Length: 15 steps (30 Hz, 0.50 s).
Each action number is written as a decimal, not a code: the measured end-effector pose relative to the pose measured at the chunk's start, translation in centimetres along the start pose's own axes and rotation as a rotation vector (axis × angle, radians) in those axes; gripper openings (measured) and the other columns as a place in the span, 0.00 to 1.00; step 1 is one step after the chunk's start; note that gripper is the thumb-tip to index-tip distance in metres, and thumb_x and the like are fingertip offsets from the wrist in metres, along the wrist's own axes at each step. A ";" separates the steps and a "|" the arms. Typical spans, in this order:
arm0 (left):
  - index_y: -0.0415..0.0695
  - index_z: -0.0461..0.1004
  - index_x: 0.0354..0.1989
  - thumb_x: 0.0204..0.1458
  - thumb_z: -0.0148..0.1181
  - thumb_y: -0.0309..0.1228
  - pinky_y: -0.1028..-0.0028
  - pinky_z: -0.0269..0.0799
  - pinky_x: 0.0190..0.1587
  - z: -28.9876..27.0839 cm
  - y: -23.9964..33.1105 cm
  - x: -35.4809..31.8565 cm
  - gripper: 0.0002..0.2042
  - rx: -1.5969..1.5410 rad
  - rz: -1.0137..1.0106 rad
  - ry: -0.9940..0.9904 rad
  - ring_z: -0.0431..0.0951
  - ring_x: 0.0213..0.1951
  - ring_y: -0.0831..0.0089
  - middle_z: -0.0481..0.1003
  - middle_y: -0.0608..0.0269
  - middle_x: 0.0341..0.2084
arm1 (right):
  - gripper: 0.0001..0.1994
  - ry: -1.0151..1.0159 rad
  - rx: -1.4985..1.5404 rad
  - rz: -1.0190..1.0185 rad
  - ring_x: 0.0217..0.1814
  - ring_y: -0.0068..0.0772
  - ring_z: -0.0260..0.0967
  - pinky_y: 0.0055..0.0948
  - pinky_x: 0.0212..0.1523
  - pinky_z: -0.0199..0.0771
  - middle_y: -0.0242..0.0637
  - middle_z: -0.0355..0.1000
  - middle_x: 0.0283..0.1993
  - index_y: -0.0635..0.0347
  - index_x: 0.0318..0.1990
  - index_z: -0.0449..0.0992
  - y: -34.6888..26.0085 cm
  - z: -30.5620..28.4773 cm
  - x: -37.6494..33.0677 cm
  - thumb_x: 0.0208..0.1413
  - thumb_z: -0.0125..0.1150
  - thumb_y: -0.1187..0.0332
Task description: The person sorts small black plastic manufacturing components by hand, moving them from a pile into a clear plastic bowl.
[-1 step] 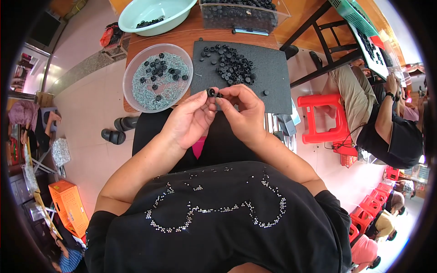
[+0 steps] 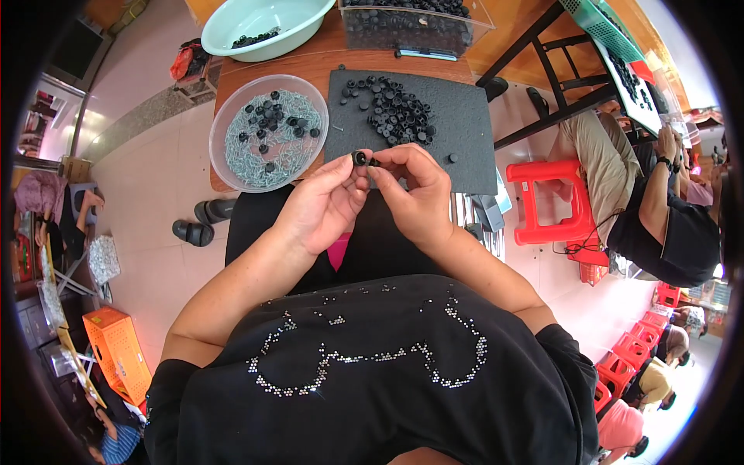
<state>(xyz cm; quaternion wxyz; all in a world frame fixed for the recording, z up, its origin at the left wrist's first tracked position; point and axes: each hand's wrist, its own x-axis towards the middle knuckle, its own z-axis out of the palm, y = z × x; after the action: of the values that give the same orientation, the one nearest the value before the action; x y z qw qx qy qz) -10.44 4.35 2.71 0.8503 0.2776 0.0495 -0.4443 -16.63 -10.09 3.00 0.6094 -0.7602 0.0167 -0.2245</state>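
Over the near edge of a dark grey mat, my two hands meet. My left hand is closed, pinching a small round black cap between thumb and fingertips. Thumb and fingers of my right hand close on a small black piece right beside that cap; its shape is mostly hidden by the fingertips. Past my hands, a heap of small black caps lies on the mat. To the left stands a round clear tub of silvery screws with several black caps on top.
A pale green basin and a clear bin of black parts stand at the table's far side. A light blue tool lies before the bin. A red stool is at the right, near a seated co-worker.
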 end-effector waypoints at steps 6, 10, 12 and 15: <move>0.40 0.71 0.45 0.58 0.50 0.31 0.83 0.69 0.38 -0.3 -0.1 -0.1 0.11 0.020 -0.015 -0.036 0.72 0.34 0.81 0.73 0.68 0.33 | 0.09 0.012 -0.062 -0.110 0.35 0.21 0.68 0.18 0.32 0.69 0.36 0.70 0.36 0.67 0.37 0.74 -0.6 -0.2 0.3 0.46 0.61 0.82; 0.41 0.71 0.45 0.58 0.49 0.32 0.82 0.69 0.37 -0.4 -0.2 -0.1 0.11 0.049 -0.012 -0.050 0.72 0.35 0.81 0.73 0.68 0.33 | 0.10 0.014 -0.082 -0.155 0.35 0.22 0.67 0.18 0.31 0.68 0.37 0.70 0.36 0.66 0.37 0.75 -0.2 -0.1 0.2 0.45 0.61 0.83; 0.41 0.71 0.46 0.58 0.49 0.31 0.81 0.69 0.38 -0.3 -0.2 -0.1 0.11 0.065 -0.015 -0.046 0.71 0.35 0.82 0.73 0.68 0.33 | 0.10 0.001 -0.097 -0.153 0.35 0.23 0.67 0.19 0.31 0.68 0.37 0.70 0.35 0.66 0.37 0.75 0.0 -0.1 0.2 0.44 0.62 0.83; 0.41 0.71 0.47 0.58 0.49 0.31 0.81 0.68 0.39 0.1 -0.2 -0.3 0.12 0.104 -0.004 -0.037 0.71 0.35 0.82 0.73 0.68 0.33 | 0.10 0.003 -0.150 -0.185 0.34 0.23 0.67 0.19 0.30 0.68 0.37 0.70 0.35 0.65 0.36 0.75 0.0 -0.2 0.2 0.44 0.62 0.83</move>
<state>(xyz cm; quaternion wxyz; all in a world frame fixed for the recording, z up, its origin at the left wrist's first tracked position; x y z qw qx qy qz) -10.81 4.45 2.80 0.8346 0.3127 0.0111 -0.4533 -16.49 -10.30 3.08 0.5277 -0.8016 -0.0360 -0.2789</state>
